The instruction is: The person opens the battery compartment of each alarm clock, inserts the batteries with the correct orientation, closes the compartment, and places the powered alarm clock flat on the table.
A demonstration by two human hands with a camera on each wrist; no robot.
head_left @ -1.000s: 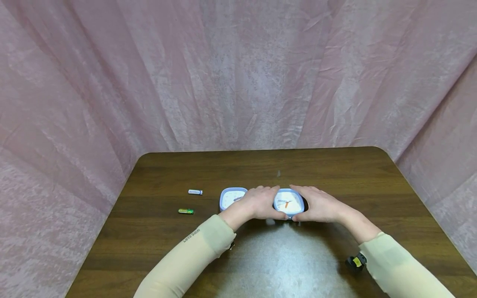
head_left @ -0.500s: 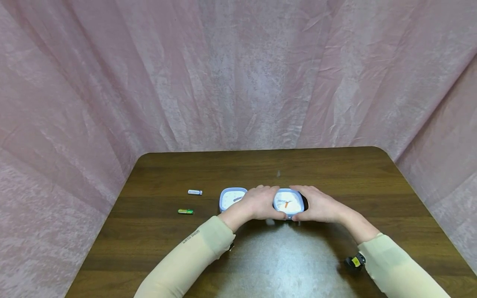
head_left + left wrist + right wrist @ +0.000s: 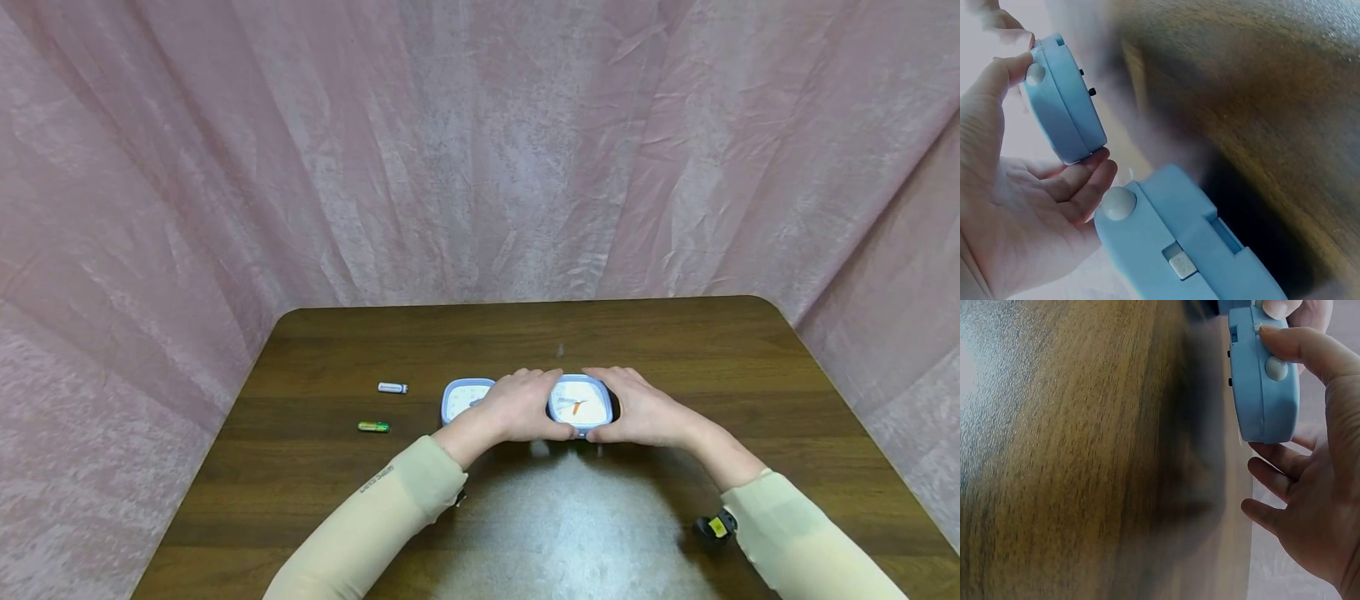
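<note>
Both hands grip a light blue alarm clock [image 3: 580,404] with a white face and an orange hand, one at each side. My left hand [image 3: 521,406] has its thumb on the near edge and fingers at the far edge. The right hand [image 3: 645,408] holds the opposite side the same way. In the left wrist view, small black knobs stick out of the back of the held clock [image 3: 1063,100]. A second blue clock [image 3: 463,398] lies left of my left hand, partly hidden by it. In the right wrist view, the held clock [image 3: 1266,394] appears raised off the table.
A white-and-blue battery [image 3: 392,387] and a green battery [image 3: 373,427] lie apart on the left of the brown wooden table [image 3: 675,333]. Pink curtains [image 3: 480,167] hang behind the table and at its sides.
Both hands and the clock they hold have shifted slightly away from the body and a touch to the left. The second clock and the batteries stay in place.
</note>
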